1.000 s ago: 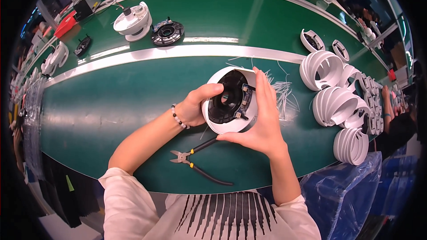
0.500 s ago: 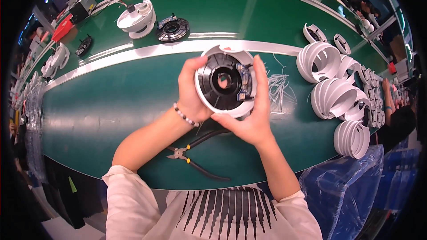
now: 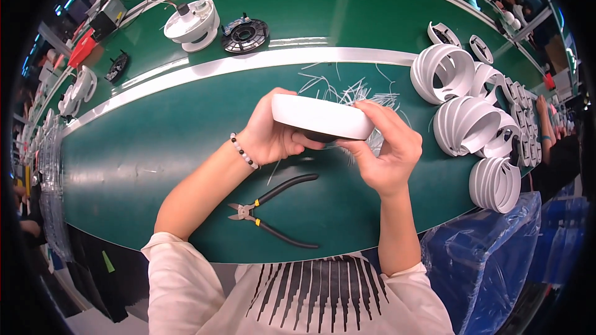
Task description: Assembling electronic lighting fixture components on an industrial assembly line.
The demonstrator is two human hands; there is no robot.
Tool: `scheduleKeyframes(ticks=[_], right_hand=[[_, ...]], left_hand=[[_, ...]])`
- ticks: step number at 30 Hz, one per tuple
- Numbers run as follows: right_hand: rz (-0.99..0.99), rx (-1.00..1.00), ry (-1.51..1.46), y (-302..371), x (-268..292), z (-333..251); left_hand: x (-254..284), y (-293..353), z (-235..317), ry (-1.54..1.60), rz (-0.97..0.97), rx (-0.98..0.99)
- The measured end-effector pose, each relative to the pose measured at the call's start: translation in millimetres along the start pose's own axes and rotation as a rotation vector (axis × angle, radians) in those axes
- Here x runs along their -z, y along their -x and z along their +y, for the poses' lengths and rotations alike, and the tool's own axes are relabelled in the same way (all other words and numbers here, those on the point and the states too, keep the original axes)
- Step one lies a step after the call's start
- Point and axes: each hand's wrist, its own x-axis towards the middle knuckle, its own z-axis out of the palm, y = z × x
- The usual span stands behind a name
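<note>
Between both hands, above the green table, I hold a round white plastic housing [image 3: 320,116] with a black part showing along its lower edge. It is turned edge-on, so its inside is hidden. My left hand [image 3: 268,131], with a beaded bracelet at the wrist, grips the left end from beneath. At the other end, my right hand [image 3: 390,149] pinches the rim between thumb and fingers. Below them on the table lie diagonal cutters [image 3: 264,208] with black handles, jaws apart. Thin white cable-tie offcuts [image 3: 357,93] are scattered behind the housing.
Stacks of white rings [image 3: 462,124] and small white parts stand at the right. Beyond the white rail are a white domed assembly [image 3: 192,25] and a black disc with a circuit board [image 3: 245,35]. A blue plastic-covered bin [image 3: 481,260] sits at the lower right.
The housing has tipped from showing its black inside and circuit board to edge-on. My right hand has shifted right and changed its grip; the cutters are now fully uncovered.
</note>
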Motion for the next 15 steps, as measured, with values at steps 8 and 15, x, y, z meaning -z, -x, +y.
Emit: scheduleKeyframes(ticks=[8, 15], right_hand=[[-0.011, 0.035, 0.134, -1, -5, -3], [-0.946, 0.019, 0.067, 35, -45, -29]], left_hand=[[-14, -33, 35, -0.454, 0.274, -0.475], [-4, -142, 110, -0.520, 0.386, -0.691]])
